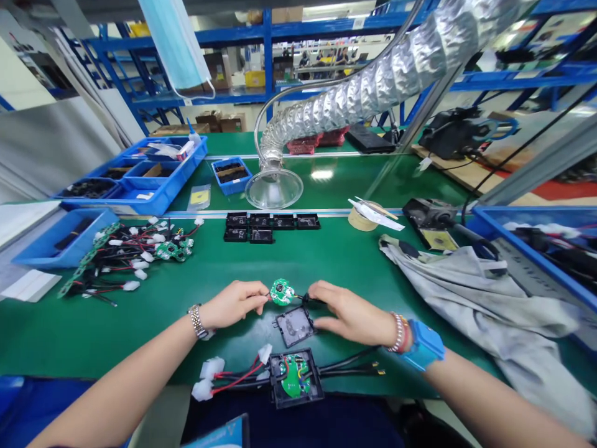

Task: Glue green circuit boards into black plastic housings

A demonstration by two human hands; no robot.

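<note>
A small green circuit board (282, 292) is held up between my two hands. My left hand (240, 303) pinches the wires at the board's left side. On the other side, my right hand (352, 311) has its fingers round a black cable that runs to the board, with the thumb beside an open black case half (295, 326) on the bench. Nearer me lies a second black case (296, 378) with a green board inside, white connectors (212, 368) on red and black wires to its left and black cables to its right.
Several black case parts (261, 221) stand in rows mid-bench. Wired boards (175, 249) and blue bins (163, 186) are at the left. A funnel (274, 188) hangs from a foil duct (345, 87). Tape (364, 219) and a grey cloth (457, 286) lie at the right.
</note>
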